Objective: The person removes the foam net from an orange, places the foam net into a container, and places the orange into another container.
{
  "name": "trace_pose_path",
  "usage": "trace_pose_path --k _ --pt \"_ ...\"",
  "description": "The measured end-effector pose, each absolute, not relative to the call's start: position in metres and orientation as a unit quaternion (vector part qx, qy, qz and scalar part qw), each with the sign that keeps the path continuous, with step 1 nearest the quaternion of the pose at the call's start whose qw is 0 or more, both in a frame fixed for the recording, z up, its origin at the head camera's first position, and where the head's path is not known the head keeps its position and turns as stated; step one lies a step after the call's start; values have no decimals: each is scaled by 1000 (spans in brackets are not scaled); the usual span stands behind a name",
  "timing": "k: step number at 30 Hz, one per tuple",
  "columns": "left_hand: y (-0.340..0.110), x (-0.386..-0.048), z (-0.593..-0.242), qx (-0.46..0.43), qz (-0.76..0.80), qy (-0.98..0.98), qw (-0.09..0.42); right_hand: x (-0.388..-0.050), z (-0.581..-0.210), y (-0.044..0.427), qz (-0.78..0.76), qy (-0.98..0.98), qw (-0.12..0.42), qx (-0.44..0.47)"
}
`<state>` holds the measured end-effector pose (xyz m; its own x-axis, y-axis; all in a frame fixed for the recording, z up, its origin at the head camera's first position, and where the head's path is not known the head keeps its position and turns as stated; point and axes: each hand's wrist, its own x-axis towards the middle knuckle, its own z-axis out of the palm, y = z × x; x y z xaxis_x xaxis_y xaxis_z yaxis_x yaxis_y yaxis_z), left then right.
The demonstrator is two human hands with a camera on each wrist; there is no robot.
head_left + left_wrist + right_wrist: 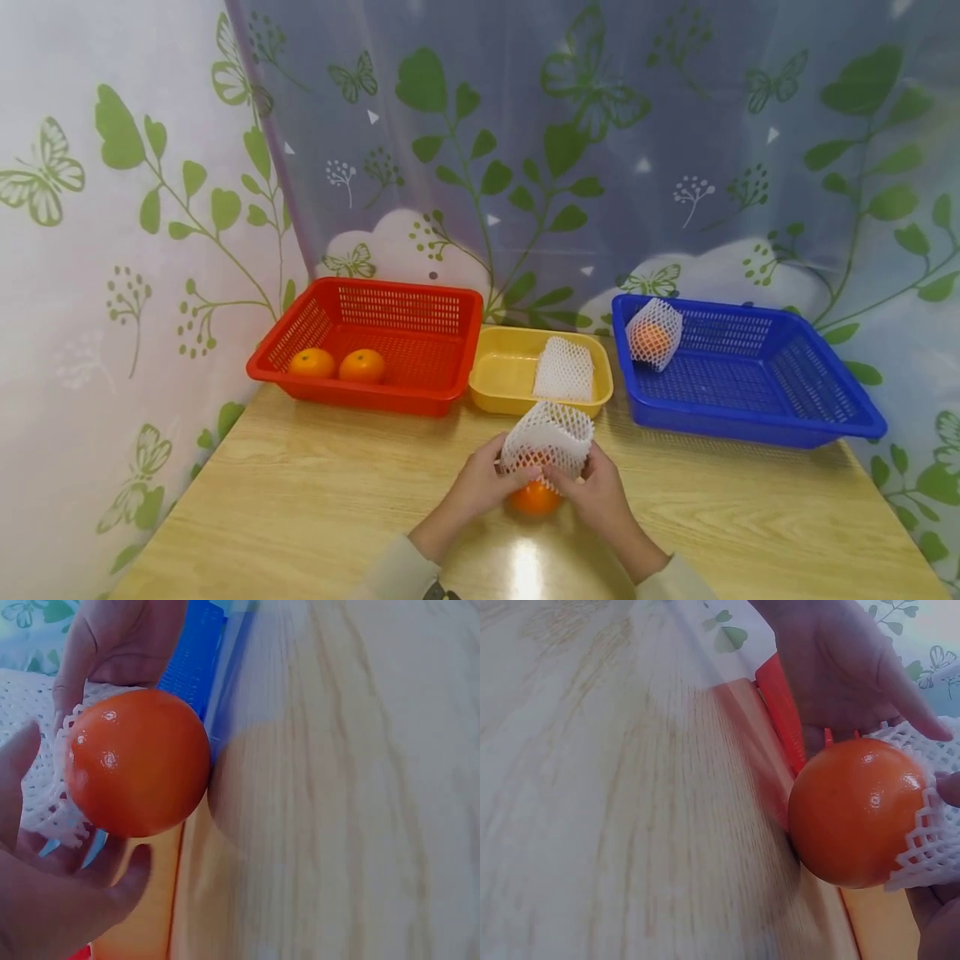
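Note:
An orange [535,498] is partly inside a white foam net [551,433], its near side bare, low over the table in the head view. My left hand [483,483] grips the net from the left and my right hand [598,492] from the right, both thumbs on top near the net's edge. In the left wrist view the bare side of the orange [139,763] shows, with the net [45,757] around its far part. The right wrist view shows the net's edge [930,832] against the orange [859,814].
A red basket [375,400] with two oranges [362,367] stands at the left. Behind my hands is a yellow tray [502,404] with white foam nets [564,369]. At the right, a blue basket [742,429] holds a netted orange [654,337].

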<state>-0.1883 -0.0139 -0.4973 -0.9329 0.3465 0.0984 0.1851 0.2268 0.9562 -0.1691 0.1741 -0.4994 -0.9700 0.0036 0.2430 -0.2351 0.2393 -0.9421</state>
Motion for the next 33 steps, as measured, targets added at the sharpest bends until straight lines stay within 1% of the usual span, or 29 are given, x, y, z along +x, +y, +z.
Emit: trace_pose_path --k 2,4,10,17,24,29,33 --pt "-14 -188 -498 190 590 780 85 -170 -499 175 617 -777 97 73" --pt "-13 -187 -499 207 577 784 93 -170 -498 175 623 -773 94 72" --pt "-12 -187 -499 213 563 794 86 -171 -492 174 623 -776 79 64" --pt "-11 -188 -494 213 546 804 100 -173 -484 174 575 -807 135 22" --pt "-12 -188 -494 218 528 813 116 -182 -478 176 586 -799 134 -15" --pt "-12 -188 -493 226 498 830 110 -189 -467 181 594 -794 129 -12" --pt "-13 -188 -494 238 488 832 113 -200 -465 187 601 -788 138 0"
